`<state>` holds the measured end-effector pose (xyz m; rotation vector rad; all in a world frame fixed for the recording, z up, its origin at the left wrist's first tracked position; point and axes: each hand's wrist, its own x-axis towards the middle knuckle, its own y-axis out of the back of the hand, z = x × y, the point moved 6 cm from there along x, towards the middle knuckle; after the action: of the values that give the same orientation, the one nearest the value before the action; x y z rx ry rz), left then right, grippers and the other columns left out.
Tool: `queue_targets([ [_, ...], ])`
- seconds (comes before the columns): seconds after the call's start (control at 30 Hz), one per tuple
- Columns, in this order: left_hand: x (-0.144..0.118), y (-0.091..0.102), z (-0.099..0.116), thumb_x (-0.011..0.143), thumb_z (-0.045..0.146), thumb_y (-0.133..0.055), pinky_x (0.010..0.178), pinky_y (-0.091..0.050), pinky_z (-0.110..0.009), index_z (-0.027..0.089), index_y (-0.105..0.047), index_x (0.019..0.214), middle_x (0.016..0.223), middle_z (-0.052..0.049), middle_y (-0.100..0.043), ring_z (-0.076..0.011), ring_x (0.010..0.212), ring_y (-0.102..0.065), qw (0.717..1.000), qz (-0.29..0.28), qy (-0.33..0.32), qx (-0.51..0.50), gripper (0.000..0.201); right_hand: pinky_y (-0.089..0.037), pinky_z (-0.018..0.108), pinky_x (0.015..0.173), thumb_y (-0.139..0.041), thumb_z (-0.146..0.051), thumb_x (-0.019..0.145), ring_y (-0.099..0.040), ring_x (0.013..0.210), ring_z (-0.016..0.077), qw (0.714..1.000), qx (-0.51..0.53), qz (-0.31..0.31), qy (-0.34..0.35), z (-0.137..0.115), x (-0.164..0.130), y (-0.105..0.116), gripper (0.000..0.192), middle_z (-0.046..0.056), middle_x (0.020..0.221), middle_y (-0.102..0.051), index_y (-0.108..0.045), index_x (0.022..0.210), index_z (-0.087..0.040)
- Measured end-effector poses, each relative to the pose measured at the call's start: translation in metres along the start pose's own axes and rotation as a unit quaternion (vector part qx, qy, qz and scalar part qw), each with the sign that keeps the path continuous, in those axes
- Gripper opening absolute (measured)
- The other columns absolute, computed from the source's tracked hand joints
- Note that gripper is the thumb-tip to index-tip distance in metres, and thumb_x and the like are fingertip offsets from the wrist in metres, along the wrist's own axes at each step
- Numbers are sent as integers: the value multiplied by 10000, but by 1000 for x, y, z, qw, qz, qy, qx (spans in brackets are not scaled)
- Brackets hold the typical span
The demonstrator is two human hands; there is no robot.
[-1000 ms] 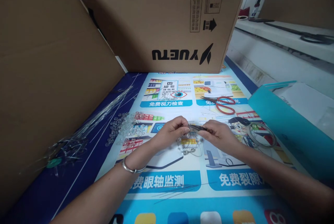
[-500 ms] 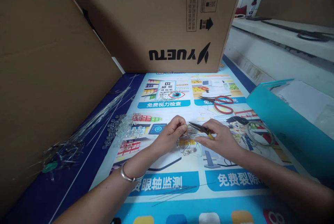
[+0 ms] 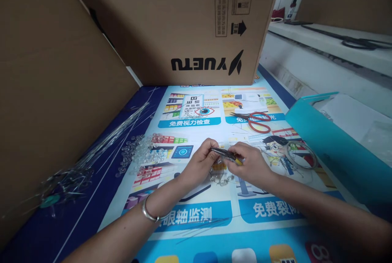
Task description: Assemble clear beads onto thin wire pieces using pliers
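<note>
My left hand (image 3: 200,161) pinches the top of a small piece made of clear beads on wire (image 3: 221,178), which hangs down onto the printed mat (image 3: 196,214). My right hand (image 3: 251,165) grips small pliers (image 3: 226,154) with yellow-tipped handles. The plier tips point left and meet the wire at my left fingertips. A silver bangle (image 3: 150,213) sits on my left wrist.
A heap of clear beads (image 3: 139,153) and a bundle of thin wires (image 3: 101,144) lie to the left. Red-handled scissors (image 3: 255,121) rest behind my hands, a coil of clear cord (image 3: 300,154) to the right. A teal tray (image 3: 333,148) stands right; cardboard boxes (image 3: 183,22) wall the back and left.
Both hands have stayed together on the bead piece. The plier tips have shifted slightly left toward my left fingertips, and the view has drifted a little to the right.
</note>
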<state>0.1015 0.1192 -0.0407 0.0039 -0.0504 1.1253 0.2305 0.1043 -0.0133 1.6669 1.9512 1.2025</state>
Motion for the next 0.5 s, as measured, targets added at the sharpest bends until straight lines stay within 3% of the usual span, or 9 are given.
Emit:
queue_targets([
  [0.13, 0, -1, -1, 873, 342, -429, 583, -341, -213, 212, -419, 847, 705, 31, -442, -102, 628, -398, 1000, 2, -1, 0, 133, -314, 210, 553, -550, -230, 726, -448, 607, 100, 1000, -14, 2, -6, 0, -1, -2, 58, -20, 662, -523, -566, 723, -174],
  [0.33, -1, 3, -1, 867, 343, -427, 553, -319, -203, 206, -425, 802, 688, 37, -404, -99, 605, -362, 995, 58, -27, 80, 152, -297, 210, 543, -529, -231, 731, -443, 597, 98, 999, -32, -8, -24, 5, -3, -10, 56, -26, 651, -520, -546, 711, -182],
  [0.5, -3, 1, -9, 875, 349, -406, 530, -323, -193, 213, -397, 820, 685, 39, -395, -95, 585, -357, 996, 73, -12, 45, 147, -314, 213, 567, -526, -236, 735, -474, 632, 108, 999, -26, -14, -34, 5, -3, -15, 61, -15, 686, -550, -556, 740, -183],
])
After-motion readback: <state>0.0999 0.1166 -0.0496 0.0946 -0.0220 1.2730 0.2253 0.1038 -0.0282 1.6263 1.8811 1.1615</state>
